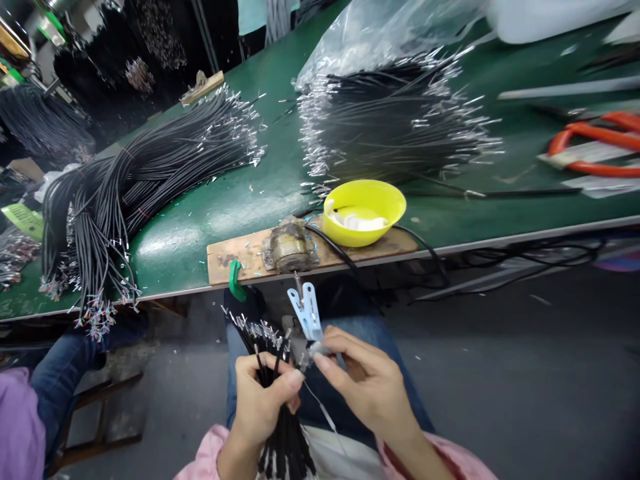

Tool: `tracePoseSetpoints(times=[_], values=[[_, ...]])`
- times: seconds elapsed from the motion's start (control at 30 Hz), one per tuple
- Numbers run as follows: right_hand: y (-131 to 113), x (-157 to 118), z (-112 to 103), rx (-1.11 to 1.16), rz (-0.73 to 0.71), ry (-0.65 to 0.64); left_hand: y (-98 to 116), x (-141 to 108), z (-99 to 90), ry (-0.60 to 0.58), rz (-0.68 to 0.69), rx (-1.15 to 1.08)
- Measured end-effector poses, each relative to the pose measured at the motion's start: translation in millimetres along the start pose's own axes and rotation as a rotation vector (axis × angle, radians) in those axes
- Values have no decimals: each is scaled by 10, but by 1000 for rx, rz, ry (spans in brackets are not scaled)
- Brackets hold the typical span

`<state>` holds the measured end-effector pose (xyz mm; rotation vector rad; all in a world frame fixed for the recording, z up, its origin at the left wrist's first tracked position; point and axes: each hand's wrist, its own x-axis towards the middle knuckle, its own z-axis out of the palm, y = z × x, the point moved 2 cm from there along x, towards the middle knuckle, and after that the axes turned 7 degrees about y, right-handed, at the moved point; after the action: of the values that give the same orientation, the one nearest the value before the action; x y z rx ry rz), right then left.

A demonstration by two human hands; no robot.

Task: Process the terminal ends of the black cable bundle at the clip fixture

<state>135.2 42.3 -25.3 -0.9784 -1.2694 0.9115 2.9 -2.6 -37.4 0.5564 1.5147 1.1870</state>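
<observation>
A bundle of black cables point(286, 440) with silvery ends is held in my left hand point(265, 397), its thumb and fingers wrapped round it above my lap. Beside it, my right hand point(367, 377) is closed in a pinch on something small and greyish that is blurred, just below a light blue clothespin point(306, 312). The clothespin hangs from the shaft of a small motor point(290, 245) fixed on a wooden board point(240, 260). A thin white strand point(323, 410) trails down between my hands.
On the green table point(270, 193) are a yellow bowl point(365, 213) with white material, two piles of black cables point(185, 153) point(385, 127), a plastic bag point(380, 40) and orange-handled scissors point(595, 143). A green clamp point(235, 280) grips the board. Another person's leg point(70, 373) is at left.
</observation>
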Motion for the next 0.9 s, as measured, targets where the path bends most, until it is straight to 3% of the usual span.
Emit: tracePoseSetpoints(times=[0.23,0.47,0.67,0.83,0.9], values=[[-3,-5,21,39,-39,-161,-20,-4,10,-13,4,14],[-87,-6,74,-79,-140,15,171,-69,108,34,33,47],[63,0,43,25,214,80,208,-99,117,19,45,11],[-4,-24,53,123,139,-78,262,-77,117,-22,14,11],[-19,-39,69,181,197,-84,326,-69,111,-24,25,73]])
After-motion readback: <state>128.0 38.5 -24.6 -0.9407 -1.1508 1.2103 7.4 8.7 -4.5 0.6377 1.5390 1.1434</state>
